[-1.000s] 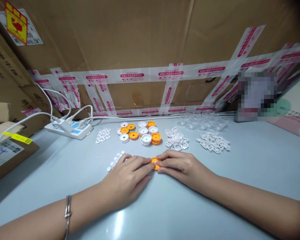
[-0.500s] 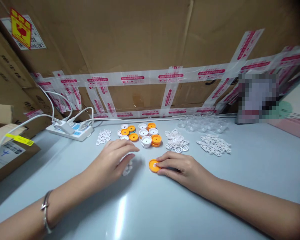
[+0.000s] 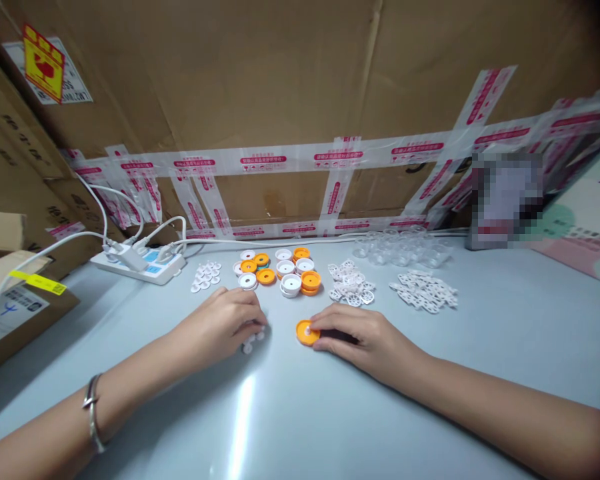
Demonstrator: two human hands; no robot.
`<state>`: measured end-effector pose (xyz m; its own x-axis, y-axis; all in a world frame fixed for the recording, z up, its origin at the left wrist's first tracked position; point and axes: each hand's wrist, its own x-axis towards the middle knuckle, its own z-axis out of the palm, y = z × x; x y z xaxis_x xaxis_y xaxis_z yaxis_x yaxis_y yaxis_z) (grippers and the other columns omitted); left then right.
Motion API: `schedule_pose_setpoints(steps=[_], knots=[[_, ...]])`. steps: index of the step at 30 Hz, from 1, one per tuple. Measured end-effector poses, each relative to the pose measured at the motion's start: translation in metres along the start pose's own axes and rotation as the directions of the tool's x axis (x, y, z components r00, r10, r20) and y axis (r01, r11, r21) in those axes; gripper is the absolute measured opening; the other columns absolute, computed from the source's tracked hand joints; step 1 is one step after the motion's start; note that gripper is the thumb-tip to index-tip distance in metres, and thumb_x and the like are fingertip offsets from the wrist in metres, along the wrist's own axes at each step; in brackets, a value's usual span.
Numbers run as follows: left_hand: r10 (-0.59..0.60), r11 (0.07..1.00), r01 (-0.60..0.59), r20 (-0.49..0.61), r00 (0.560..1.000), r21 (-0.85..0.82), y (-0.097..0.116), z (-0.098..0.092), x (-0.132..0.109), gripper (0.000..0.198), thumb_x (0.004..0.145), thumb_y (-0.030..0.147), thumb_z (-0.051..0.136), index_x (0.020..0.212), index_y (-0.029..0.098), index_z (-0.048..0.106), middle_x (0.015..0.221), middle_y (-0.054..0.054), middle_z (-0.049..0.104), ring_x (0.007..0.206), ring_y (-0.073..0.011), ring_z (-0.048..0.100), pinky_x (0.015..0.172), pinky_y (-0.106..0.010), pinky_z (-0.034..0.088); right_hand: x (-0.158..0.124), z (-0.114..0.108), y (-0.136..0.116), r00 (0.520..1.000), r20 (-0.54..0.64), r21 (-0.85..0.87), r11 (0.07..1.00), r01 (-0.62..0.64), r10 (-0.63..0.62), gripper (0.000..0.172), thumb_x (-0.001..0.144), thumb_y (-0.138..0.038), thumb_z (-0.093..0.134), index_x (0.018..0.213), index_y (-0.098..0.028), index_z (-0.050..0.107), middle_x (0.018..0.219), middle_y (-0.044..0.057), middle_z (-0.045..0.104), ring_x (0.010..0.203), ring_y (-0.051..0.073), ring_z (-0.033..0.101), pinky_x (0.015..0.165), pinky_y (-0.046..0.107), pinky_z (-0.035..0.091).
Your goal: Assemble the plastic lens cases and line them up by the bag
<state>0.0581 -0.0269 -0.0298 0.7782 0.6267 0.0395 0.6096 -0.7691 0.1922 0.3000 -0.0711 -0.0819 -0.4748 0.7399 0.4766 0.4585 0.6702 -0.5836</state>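
Fingers and thumb of the right hand (image 3: pixel 380 337) are pinching the right edge of a shallow, round, orange plastic dish (image 3: pixel 303 333), which is lying on the pale grey-blue tabletop (image 3: pixel 310 413). A small white piece (image 3: pixel 308 331) is sitting at the dish's middle. Having come away from the dish within the last second, the left hand (image 3: pixel 233 320) is now resting low to its left, over small, round, white discs (image 3: pixel 248 348). Its fingers, spread half a second ago, are now curling in; whether they are pinching a disc, one cannot tell. The work is seemingly dividing: the right hand is keeping the dish in place while the left is attending to the discs.

Beyond the dish and to its right, a heap of white openwork pieces (image 3: pixel 350 287) is lying, and a heap of flat white cut-out pieces (image 3: pixel 425 292) is spreading farther right. Directly beyond the dish, stacked white and orange round dishes (image 3: pixel 291 285) are standing. Farther beyond and right, transparent plastic pieces (image 3: pixel 405 250) are clustering before a large brown cardboard box (image 3: pixel 280 80).
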Motion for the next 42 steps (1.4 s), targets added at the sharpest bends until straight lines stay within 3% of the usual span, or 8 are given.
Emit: schedule_pose_setpoints(steps=[6, 12, 21, 28, 31, 42], knots=[[0.143, 0.982, -0.144, 0.019, 0.990, 0.123, -0.007, -0.002, 0.004, 0.018, 0.085, 0.014, 0.049, 0.084, 0.018, 0.066, 0.080, -0.003, 0.066, 0.071, -0.0150, 0.059, 0.066, -0.027, 0.036, 0.002, -0.002, -0.003, 1.000, 0.006, 0.001, 1.000, -0.015, 0.015, 0.010, 0.082, -0.016, 0.059, 0.090, -0.015, 0.064, 0.086, 0.005, 0.068, 0.079, 0.014, 0.063, 0.072, 0.023, 0.049], [0.335, 0.915, -0.335, 0.041, 0.941, 0.223, -0.014, -0.003, 0.008, 0.017, 0.085, 0.016, 0.048, 0.086, 0.017, 0.065, 0.079, -0.003, 0.067, 0.073, -0.0158, 0.059, 0.067, -0.027, 0.037, 0.003, -0.001, -0.003, 0.999, 0.008, 0.002, 1.000, -0.031, 0.031, 0.011, 0.081, -0.016, 0.060, 0.091, -0.015, 0.064, 0.086, 0.006, 0.068, 0.079, 0.014, 0.063, 0.072, 0.023, 0.049], [0.331, 0.904, -0.292, -0.080, 0.940, 0.311, -0.007, 0.002, 0.015, 0.017, 0.083, 0.014, 0.047, 0.080, 0.016, 0.064, 0.074, -0.004, 0.066, 0.069, -0.0159, 0.058, 0.064, -0.027, 0.038, 0.004, -0.002, -0.004, 1.000, 0.008, 0.001, 1.000, -0.029, 0.029, 0.009, 0.081, -0.018, 0.058, 0.090, -0.017, 0.063, 0.086, 0.005, 0.069, 0.079, 0.015, 0.064, 0.071, 0.025, 0.051], [0.489, 0.864, -0.420, -0.263, 0.832, 0.279, 0.018, 0.007, 0.020, 0.020, 0.090, 0.014, 0.043, 0.084, 0.014, 0.062, 0.077, -0.004, 0.067, 0.070, -0.0143, 0.058, 0.063, -0.028, 0.038, 0.004, -0.003, -0.005, 1.000, 0.007, -0.004, 1.000, -0.010, 0.010, 0.011, 0.081, -0.017, 0.059, 0.091, -0.017, 0.063, 0.084, 0.005, 0.069, 0.077, 0.015, 0.064, 0.069, 0.025, 0.051], [0.520, 0.844, -0.437, -0.274, 0.809, 0.311, 0.022, 0.014, 0.023, 0.017, 0.090, 0.013, 0.046, 0.083, 0.013, 0.061, 0.078, -0.003, 0.068, 0.071, -0.0146, 0.058, 0.061, -0.028, 0.036, 0.004, -0.003, -0.004, 1.000, 0.009, 0.007, 1.000, 0.000, 0.000, 0.011, 0.080, -0.016, 0.059, 0.090, -0.016, 0.063, 0.084, 0.006, 0.069, 0.077, 0.015, 0.064, 0.070, 0.025, 0.051], [0.536, 0.838, -0.468, -0.265, 0.802, 0.281, 0.018, 0.022, 0.023, 0.014, 0.090, 0.012, 0.046, 0.089, 0.014, 0.060, 0.081, -0.004, 0.068, 0.073, -0.0138, 0.059, 0.062, -0.028, 0.036, 0.004, -0.001, -0.001, 0.998, -0.013, 0.028, 0.998, 0.059, -0.058, 0.012, 0.079, -0.013, 0.061, 0.089, -0.017, 0.064, 0.091, 0.007, 0.070, 0.082, 0.015, 0.064, 0.074, 0.026, 0.052]])
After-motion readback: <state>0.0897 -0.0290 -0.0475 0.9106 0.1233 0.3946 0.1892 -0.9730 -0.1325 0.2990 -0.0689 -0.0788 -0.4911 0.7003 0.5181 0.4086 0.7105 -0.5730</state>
